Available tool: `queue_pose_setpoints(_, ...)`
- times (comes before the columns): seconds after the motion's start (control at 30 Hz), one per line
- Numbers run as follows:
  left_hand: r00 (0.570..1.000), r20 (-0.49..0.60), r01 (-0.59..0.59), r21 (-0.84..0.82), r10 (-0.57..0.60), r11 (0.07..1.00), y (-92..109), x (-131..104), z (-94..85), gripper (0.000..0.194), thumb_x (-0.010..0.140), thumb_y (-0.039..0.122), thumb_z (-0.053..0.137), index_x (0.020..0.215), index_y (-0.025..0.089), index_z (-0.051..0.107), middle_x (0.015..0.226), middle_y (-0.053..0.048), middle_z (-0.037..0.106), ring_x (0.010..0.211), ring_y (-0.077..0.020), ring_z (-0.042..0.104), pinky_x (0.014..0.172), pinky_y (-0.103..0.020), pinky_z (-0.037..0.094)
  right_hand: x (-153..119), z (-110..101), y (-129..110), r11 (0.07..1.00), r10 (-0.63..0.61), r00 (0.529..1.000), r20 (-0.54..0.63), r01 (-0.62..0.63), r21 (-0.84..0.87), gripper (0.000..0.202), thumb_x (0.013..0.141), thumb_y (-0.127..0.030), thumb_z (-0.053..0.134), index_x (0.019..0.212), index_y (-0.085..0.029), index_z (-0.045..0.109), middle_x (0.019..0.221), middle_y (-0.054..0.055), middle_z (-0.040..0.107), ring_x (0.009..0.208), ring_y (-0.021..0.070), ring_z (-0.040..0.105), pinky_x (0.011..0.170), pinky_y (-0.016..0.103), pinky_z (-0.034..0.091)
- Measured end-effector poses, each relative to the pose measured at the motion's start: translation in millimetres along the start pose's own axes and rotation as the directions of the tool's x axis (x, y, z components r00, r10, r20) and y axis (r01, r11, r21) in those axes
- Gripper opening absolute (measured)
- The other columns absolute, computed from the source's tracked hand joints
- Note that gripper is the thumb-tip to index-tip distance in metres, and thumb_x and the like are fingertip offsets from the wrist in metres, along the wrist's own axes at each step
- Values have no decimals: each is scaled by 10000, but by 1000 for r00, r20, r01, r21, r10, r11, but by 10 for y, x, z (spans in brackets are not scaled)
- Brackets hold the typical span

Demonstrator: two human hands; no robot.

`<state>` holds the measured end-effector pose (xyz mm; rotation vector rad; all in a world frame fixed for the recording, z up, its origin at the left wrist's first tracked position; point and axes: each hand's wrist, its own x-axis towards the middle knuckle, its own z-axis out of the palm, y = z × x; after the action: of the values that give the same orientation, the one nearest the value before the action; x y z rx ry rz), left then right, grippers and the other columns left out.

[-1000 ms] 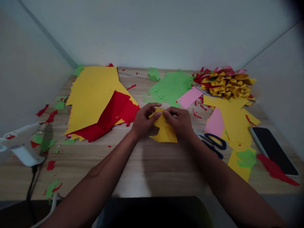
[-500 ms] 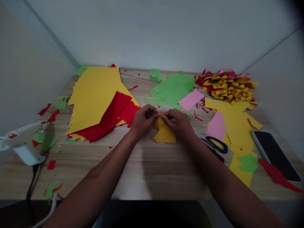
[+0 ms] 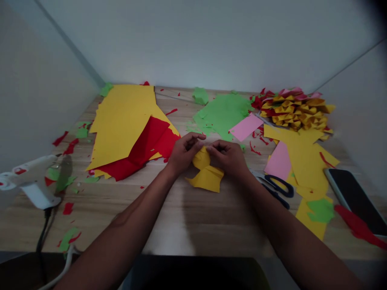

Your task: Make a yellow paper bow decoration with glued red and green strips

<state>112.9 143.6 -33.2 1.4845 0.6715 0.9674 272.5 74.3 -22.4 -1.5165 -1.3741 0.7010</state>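
Between my two hands is a piece of yellow paper, with a rounded upper part and a creased, flared part hanging below it. My left hand pinches its upper left edge between thumb and fingers. On the opposite edge, my right hand grips it with thumb and forefinger. Both hands are just above the wooden table. Scissors with dark blue handles lie beside my right forearm, their blades partly hidden by it.
Yellow sheets and folded red paper lie left. Green paper sits behind my hands. At right are a pile of folded yellow paper, pink paper and a phone. A corded white glue gun stands far left.
The yellow paper has turned in my fingers, and its rounded upper part shows more openly. The lower part has swung out and sits a little lower. Both hands stay nearly in place.
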Motion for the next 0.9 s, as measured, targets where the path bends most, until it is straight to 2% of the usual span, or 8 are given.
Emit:
queue_pose_setpoints(0.1, 992, 106, 60, 24, -63, 998, -6, 6, -10, 374, 731, 457, 793, 942, 162, 705, 755, -22, 677, 684, -129, 617, 608, -223, 481, 5, -20, 4, 1000, -4, 999, -54, 5, 22, 217, 790, -374, 677, 709, -174, 695, 644, 7, 683, 586, 131, 566, 562, 246, 421)
queue_pose_setpoints(0.2, 991, 52, 119, 33, -121, 992, -21, 7, 2, 351, 715, 472, 804, 819, 152, 705, 749, -24, 689, 650, -122, 612, 564, -212, 468, -2, -31, -1, 999, -31, 997, -71, 34, 35, 203, 796, -371, 680, 745, -177, 705, 692, 17, 708, 629, 140, 604, 599, 253, 453)
queue_pose_setpoints(0.3, 992, -28, 122, -17, -123, 992, -33, 8, 17, 325, 706, 458, 810, 776, 157, 710, 727, -16, 690, 622, -111, 594, 543, -205, 451, -11, -30, -5, 996, -69, 996, -50, 71, 50, 185, 787, -365, 702, 803, -181, 709, 746, 18, 721, 662, 141, 621, 636, 258, 471)
queue_pose_setpoints(0.53, 995, -1, 105, 8, -105, 994, -7, 1, 17, 299, 723, 468, 789, 750, 174, 747, 732, -33, 718, 646, -128, 600, 565, -223, 456, -31, -20, -38, 990, -135, 989, -62, 133, -40, 242, 798, -381, 698, 661, -203, 607, 640, -18, 614, 606, 120, 531, 598, 250, 419)
queue_pose_setpoints(0.73, 998, -8, 61, 39, -60, 997, 58, -17, 32, 335, 755, 485, 744, 665, 166, 693, 576, 15, 567, 537, -93, 462, 494, -218, 367, -54, -28, -87, 993, -108, 994, -13, 109, 41, 294, 827, -375, 644, 626, -210, 509, 591, -42, 472, 577, 109, 424, 570, 253, 361)
queue_pose_setpoints(0.9, 997, -72, 35, 73, -30, 997, 41, -36, 57, 333, 816, 406, 659, 597, 170, 574, 545, 37, 425, 518, -84, 355, 473, -225, 287, -51, -32, -69, 992, -59, 997, 43, 53, 114, 324, 854, -397, 613, 621, -209, 490, 576, -46, 433, 553, 105, 381, 534, 252, 323)
